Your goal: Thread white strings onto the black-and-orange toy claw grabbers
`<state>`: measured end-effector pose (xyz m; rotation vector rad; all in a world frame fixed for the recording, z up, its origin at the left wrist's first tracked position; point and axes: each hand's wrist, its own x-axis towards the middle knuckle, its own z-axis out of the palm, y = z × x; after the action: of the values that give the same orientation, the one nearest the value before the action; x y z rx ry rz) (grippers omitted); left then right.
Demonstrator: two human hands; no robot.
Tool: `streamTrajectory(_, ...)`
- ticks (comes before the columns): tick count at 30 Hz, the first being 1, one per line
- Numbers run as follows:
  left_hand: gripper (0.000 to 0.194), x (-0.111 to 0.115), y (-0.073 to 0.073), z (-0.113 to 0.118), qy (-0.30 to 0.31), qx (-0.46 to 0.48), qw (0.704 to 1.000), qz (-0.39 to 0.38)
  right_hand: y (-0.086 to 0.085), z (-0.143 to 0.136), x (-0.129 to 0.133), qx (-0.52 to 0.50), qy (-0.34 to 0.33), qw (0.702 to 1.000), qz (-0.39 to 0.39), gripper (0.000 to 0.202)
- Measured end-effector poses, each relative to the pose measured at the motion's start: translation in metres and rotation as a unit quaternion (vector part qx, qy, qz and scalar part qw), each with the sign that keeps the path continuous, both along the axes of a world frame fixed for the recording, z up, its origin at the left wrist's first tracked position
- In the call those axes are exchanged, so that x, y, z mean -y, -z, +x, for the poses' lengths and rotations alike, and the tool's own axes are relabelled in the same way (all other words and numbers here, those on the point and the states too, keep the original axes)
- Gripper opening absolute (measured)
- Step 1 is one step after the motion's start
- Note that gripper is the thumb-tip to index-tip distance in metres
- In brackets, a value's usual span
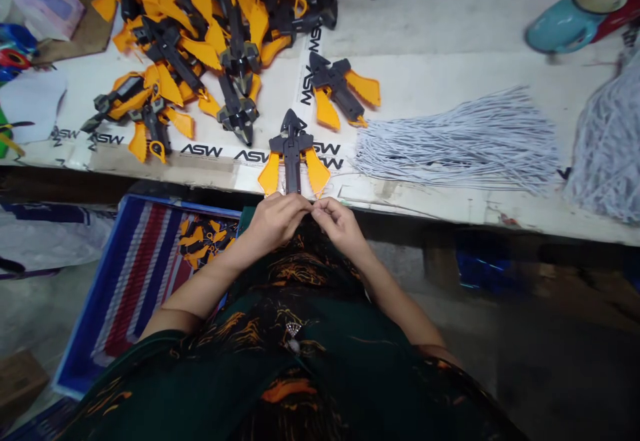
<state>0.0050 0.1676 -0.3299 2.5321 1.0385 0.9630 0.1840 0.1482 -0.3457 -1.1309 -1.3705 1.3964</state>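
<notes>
A black and orange winged plastic toy [291,147] lies at the table's front edge, nose away from me, with its orange wings spread. My left hand [281,222] is at the tail end of this toy, fingers curled and pinched. Beside it, my right hand [341,225] also pinches, its fingertips meeting those of the left. Whatever is between the fingertips is too small to make out. A second toy of the same kind [340,87] rests just beyond, to the right. Close to its tail begins a bundle of thin pale grey cords [460,141], spread across the table.
A large heap of the same toys [200,41] covers the table's left part. At the right stand a turquoise mug [560,24] and another cord bundle [607,134]. Below the table edge, at left, a blue crate [90,334] has a striped lining and more toys [206,241].
</notes>
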Motion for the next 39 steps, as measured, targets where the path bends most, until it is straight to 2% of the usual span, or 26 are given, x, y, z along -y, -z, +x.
streamTrajectory(2, 0.014, 0.001, 0.0, -0.001, -0.019, -0.004, 1.0, -0.013, -0.001, -0.001, 0.0, -0.026, -0.015, 0.999, -0.015, 0.03)
streamTrajectory(4, 0.015, 0.001, 0.001, -0.001, -0.034, 0.02, 0.997, -0.062, -0.002, -0.001, 0.001, -0.019, -0.012, 1.0, -0.012, 0.031)
streamTrajectory(9, 0.012, 0.002, 0.003, -0.001, -0.051, 0.106, 0.966, -0.23, -0.004, -0.004, 0.001, 0.071, 0.041, 0.997, 0.018, 0.03)
streamTrajectory(11, 0.011, 0.001, 0.004, -0.003, -0.053, 0.129, 0.954, -0.264, -0.004, -0.004, 0.001, 0.09, 0.046, 0.995, 0.022, 0.028)
streamTrajectory(14, 0.009, 0.0, 0.004, -0.008, -0.048, 0.121, 0.969, -0.209, -0.003, -0.004, 0.0, 0.079, 0.042, 0.996, 0.016, 0.026)
streamTrajectory(18, 0.012, -0.004, 0.003, -0.013, 0.011, 0.005, 0.999, -0.042, -0.005, -0.005, -0.001, 0.035, 0.023, 0.999, -0.019, 0.031)
streamTrajectory(21, 0.014, -0.008, 0.002, -0.016, 0.038, -0.089, 0.993, 0.064, -0.009, -0.007, 0.0, 0.003, 0.003, 0.999, -0.048, 0.037)
streamTrajectory(23, 0.017, -0.01, -0.001, -0.018, 0.042, -0.114, 0.987, 0.101, -0.014, -0.007, 0.002, -0.011, -0.004, 0.998, -0.06, 0.04)
streamTrajectory(26, 0.019, -0.011, -0.007, -0.023, 0.038, -0.11, 0.989, 0.093, -0.018, -0.005, 0.006, -0.012, 0.004, 0.998, -0.06, 0.039)
streamTrajectory(31, 0.023, -0.015, -0.011, -0.024, 0.023, -0.076, 0.997, -0.016, -0.009, 0.004, 0.013, 0.008, 0.014, 0.999, -0.032, 0.027)
streamTrajectory(33, 0.027, -0.02, -0.008, -0.018, -0.015, -0.067, 0.996, -0.05, -0.004, 0.013, 0.012, 0.03, 0.043, 0.999, 0.003, 0.021)
streamTrajectory(35, 0.035, -0.025, -0.004, -0.009, -0.094, -0.074, 0.991, -0.068, 0.0, 0.027, 0.007, 0.084, 0.108, 0.988, 0.067, 0.017)
streamTrajectory(37, 0.046, -0.03, 0.002, 0.002, -0.178, -0.094, 0.976, -0.08, 0.001, 0.045, -0.004, 0.173, 0.183, 0.958, 0.138, 0.013)
streamTrajectory(39, 0.054, -0.034, 0.005, 0.012, -0.23, -0.112, 0.962, -0.098, 0.002, 0.063, -0.019, 0.267, 0.239, 0.915, 0.187, 0.012)
